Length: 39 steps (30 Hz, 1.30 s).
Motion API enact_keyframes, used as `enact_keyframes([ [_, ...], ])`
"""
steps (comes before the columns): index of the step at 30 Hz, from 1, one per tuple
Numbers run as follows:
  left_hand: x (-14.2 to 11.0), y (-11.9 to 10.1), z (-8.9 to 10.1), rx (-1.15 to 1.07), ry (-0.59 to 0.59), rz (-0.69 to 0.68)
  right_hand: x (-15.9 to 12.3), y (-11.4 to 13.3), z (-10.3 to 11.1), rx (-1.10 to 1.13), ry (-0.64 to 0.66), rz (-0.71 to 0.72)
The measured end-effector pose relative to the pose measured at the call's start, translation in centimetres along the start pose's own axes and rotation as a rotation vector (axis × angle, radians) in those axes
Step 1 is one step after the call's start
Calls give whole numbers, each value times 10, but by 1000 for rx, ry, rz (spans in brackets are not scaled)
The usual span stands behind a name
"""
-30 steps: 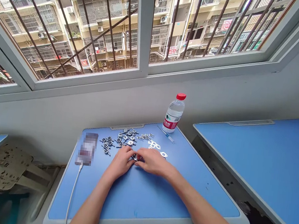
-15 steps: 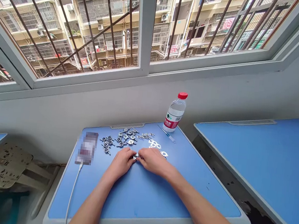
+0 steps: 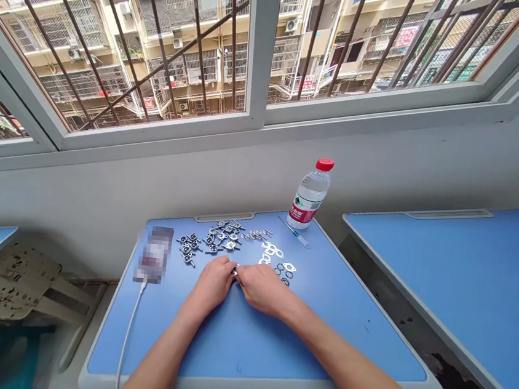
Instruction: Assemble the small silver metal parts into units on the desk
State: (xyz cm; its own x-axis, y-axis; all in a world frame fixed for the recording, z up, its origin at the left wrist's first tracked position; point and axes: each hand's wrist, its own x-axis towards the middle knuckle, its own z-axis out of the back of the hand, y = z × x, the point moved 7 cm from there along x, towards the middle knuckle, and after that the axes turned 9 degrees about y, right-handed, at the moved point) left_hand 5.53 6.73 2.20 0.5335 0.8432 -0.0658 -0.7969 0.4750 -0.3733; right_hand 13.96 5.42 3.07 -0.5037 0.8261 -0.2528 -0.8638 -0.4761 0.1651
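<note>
Silver metal showed only as a small glint: a tiny part sat between the left hand and the right hand, nearer the far edge of the blue desk than its near edge. The fingers of both hands were curled in and pressed together around it, meeting at the tips, so most of the part was hidden and its exact shape could not be told. Just beyond the right hand lay flat pierced silver plates and small dark rings. Beyond the left hand, toward the far edge, spread a loose heap of small silver fittings, with a darker cluster at its left. A blurred object lay near the left edge, its white cable running over the near edge. Toward the far right corner stood a red-capped water bottle, with a slim clear tube lying at its foot.
</note>
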Motion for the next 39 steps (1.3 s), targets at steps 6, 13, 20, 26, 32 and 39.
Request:
enact_keyframes([
  [6,0,-1,2,-148,19,-101,1,-23,7,197,-21,61],
  [13,0,0,1,-205,56,-123,1,-41,12,312,-106,30],
  [20,2,2,-2,-237,65,-109,2,-34,11,352,-80,-10],
  [26,1,7,1,-233,24,-12,0,-30,13,288,-60,-8],
  [32,-1,8,4,-166,21,-15,1,-31,9,176,-7,-18],
  [39,-6,3,7,-204,90,11,0,-32,9,119,49,-75],
])
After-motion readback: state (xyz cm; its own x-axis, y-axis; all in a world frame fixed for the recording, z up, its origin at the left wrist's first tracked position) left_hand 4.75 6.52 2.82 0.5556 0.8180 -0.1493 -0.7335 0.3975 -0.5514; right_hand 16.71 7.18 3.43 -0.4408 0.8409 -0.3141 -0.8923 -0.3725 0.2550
